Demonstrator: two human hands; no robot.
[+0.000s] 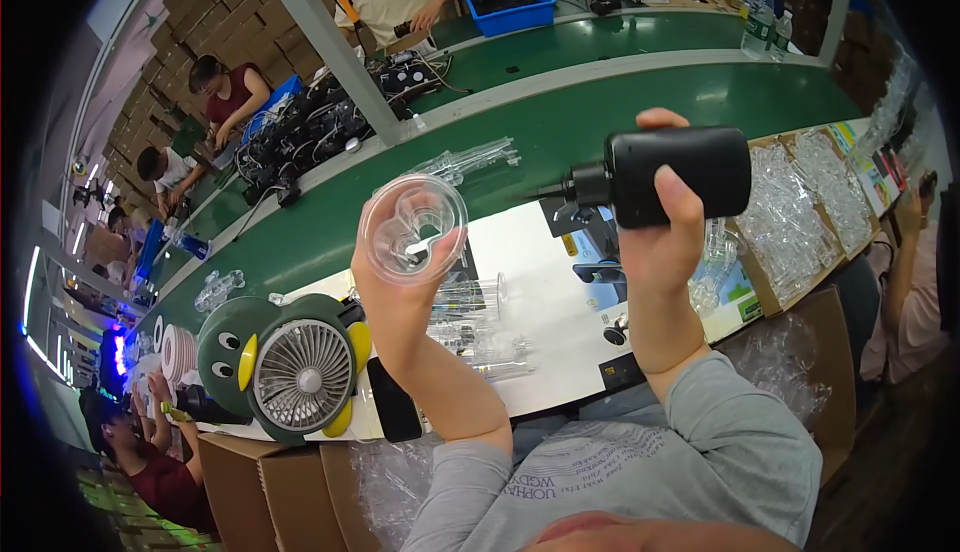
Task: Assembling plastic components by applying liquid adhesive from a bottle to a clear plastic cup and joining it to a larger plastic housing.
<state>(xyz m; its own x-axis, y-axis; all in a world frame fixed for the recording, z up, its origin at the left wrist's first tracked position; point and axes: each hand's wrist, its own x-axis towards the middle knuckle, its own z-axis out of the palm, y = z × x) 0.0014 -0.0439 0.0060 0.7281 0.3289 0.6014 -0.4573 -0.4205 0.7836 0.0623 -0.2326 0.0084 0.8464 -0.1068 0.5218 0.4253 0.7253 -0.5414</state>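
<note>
My left hand [398,312] is closed around a clear round plastic part [388,220], its wide circular rim turned up and a lobed shape showing inside. My right hand [660,247] grips a black bottle-like body [700,167] with a stepped neck and thin dark tip. The tip points left toward the plastic part, with a gap between them. Beneath my hands, several clear tubular plastic pieces [485,297] lie on a white board [530,252]. Other long clear pieces [470,160] lie beyond on the green bench.
A green penguin-shaped fan [305,380] and a dark phone [392,402] stand at my left. Open boxes of clear parts [785,222] are at my right. Across the green bench [640,102] are a blue bin [510,14], bottles [758,32] and people at work.
</note>
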